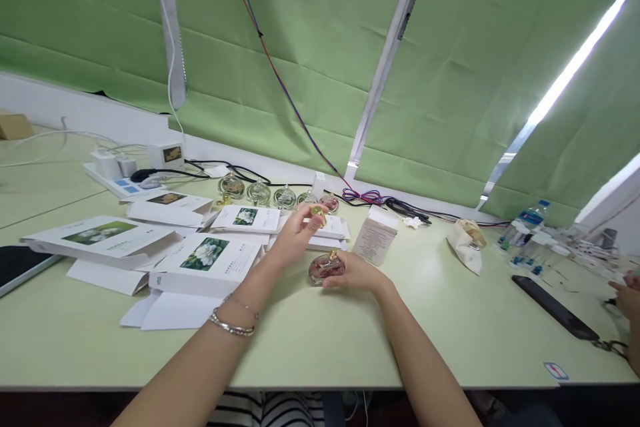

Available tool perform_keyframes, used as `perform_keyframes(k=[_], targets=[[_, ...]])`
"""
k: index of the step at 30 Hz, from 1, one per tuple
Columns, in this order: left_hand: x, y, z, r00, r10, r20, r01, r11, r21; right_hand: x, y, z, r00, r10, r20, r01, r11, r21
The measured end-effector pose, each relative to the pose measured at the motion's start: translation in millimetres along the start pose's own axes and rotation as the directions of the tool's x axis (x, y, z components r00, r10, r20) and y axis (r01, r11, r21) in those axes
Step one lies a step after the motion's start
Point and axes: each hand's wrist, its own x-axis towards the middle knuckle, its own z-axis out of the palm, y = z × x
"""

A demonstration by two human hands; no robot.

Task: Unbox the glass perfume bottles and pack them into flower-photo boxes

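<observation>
My left hand [295, 235] pinches a shiny gold cap [319, 213] above the table. Below it, my right hand [357, 271] grips a round glass bottle [324, 269] with dark red contents and a gold neck, resting on the table. The cap and the bottle are apart. Behind my left hand stands a row of similar round glass bottles [259, 193], with several small gold pieces [224, 199] in front of it. An upright white printed box [376, 237] stands just beyond my right hand.
Flat white flower-picture boxes [204, 261] lie to the left, near a power strip [120, 185]. On the right are a cloth pouch [466, 245], a black phone [554, 307], small clear bottles [535, 250] and another person's hand [627, 295]. Cables [405, 209] run along the wall.
</observation>
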Motion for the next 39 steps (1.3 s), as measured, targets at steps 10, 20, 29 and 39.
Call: perform_keyframes(k=[10, 20, 29, 39], targets=[[-13.9, -4.3, 28.8, 0.987, -0.040, 0.157, 0.042, 0.999, -0.009, -9.7, -17.8, -8.8, 0.803, -0.312, -0.508, 0.376, 0.926, 0.025], [-18.4, -2.9, 31.5, 0.973, -0.168, 0.159, 0.186, 0.976, -0.110, -22.8, -32.8, -27.4, 0.830, -0.376, -0.412, 0.342, 0.926, -0.157], [-25.8, -6.2, 17.0, 0.756, -0.602, 0.258, 0.489, 0.781, 0.388, 2.3, 56.0, -165.3, 0.354, -0.108, -0.929, -0.147, 0.975, -0.169], [-40.5, -21.7, 20.6, 0.728, -0.625, 0.284, 0.440, 0.742, 0.506, 112.1, 126.2, -96.8, 0.836, -0.143, -0.531, 0.012, 0.970, -0.242]])
